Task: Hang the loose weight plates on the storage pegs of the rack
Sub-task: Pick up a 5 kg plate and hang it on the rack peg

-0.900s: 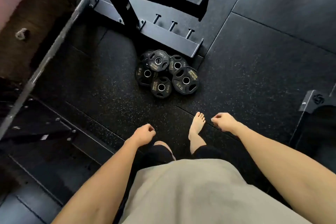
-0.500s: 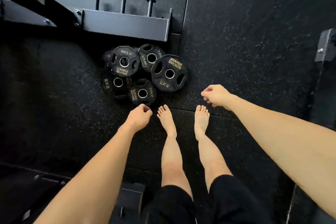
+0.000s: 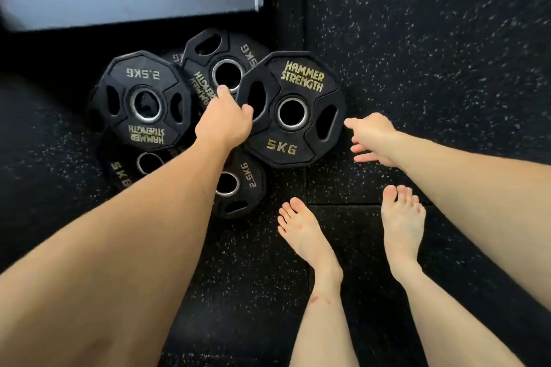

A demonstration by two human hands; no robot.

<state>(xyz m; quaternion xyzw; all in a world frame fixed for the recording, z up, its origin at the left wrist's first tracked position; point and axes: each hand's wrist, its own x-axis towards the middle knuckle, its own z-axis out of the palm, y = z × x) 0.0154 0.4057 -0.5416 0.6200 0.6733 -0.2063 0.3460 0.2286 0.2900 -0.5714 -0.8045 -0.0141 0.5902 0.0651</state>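
The left forearm [image 3: 143,217] hides most of the lower plates [image 3: 241,185].

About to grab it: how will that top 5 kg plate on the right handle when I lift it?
The 5KG plate is probably stiff and dense, heavy for its size. Its grip slots should help. It overlaps other plates, so they may shift.

left hand [image 3: 224,123] at 5KG plate [image 3: 293,109] | right hand [image 3: 372,138] spread beside it

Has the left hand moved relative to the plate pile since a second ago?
Yes. The left hand has gone forward onto the pile, now at the left edge of the top 5 kg plate.
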